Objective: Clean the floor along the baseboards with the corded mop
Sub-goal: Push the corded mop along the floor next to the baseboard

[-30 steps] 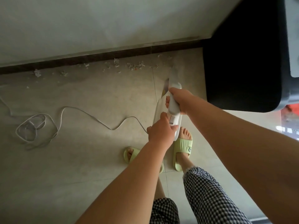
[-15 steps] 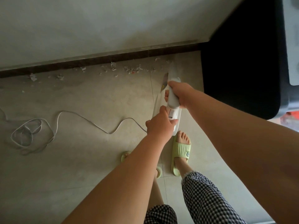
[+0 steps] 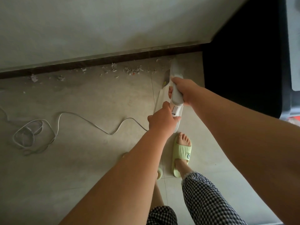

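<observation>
I hold the white corded mop upright in front of me, seen end-on from above. My right hand grips its upper handle. My left hand grips the body just below, near a small switch. The mop's tip points toward the dark baseboard at the foot of the pale wall. Its head is hidden behind the body. Scraps of white debris lie scattered on the tile floor along the baseboard. The white cord trails left from the mop.
The cord ends in a loose coil at the left. A black cabinet or appliance fills the right corner beside the mop. My feet in green slippers stand just behind the mop.
The view has shifted a little; the baseboard and debris sit lower in view. The mop tip reaches closer to the baseboard. Both hands keep their grip.
</observation>
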Available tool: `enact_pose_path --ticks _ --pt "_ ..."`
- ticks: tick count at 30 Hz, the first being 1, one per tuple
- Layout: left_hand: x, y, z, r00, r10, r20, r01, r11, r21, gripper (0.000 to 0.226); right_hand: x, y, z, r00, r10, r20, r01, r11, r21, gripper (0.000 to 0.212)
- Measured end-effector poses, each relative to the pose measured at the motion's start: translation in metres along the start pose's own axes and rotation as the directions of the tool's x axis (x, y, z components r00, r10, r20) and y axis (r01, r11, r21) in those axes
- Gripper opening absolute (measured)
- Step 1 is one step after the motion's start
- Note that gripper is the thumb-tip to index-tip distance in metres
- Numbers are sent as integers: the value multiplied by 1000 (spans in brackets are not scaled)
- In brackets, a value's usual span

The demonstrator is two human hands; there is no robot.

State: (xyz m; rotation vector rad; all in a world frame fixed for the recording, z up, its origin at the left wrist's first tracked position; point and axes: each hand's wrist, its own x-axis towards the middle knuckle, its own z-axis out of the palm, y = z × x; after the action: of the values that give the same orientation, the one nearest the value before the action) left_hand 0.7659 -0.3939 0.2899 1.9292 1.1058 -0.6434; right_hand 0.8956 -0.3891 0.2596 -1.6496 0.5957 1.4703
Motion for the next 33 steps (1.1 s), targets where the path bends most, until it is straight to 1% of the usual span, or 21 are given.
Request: enact_pose_path --ticks 3,7,17,21,25,30,33 --pt "-6 -2 -3 1000 -4 11 4 1000 14 39 -5 3 3 1000 17 10 -17 1000 6 22" --pt "-17 -7 -5 1000 -6 21 6 1000 19 40 -10 10 9 998 42 38 -42 999 7 26" --pt "1 -11 -14 1000 17 8 -17 1000 10 37 -1 0 15 1000 -22 -4 22 1000 -18 24" --pt "-3 -17 -11 1000 29 8 -29 999 18 31 -3 7 14 1000 1 2 -1 1000 3 23" --pt "-6 -20 -9 999 39 18 -40 999 16 32 -7 11 15 1000 1 -4 -1 1000 -3 23" --pt "3 -10 -14 999 52 -7 -52 999 -6 33 -7 -4 13 1000 -30 -6 30 999 -13 24" --pt "1 -9 -14 999 54 -4 -54 999 -2 31 -6 -3 9 1000 -13 -7 13 1000 -7 26"
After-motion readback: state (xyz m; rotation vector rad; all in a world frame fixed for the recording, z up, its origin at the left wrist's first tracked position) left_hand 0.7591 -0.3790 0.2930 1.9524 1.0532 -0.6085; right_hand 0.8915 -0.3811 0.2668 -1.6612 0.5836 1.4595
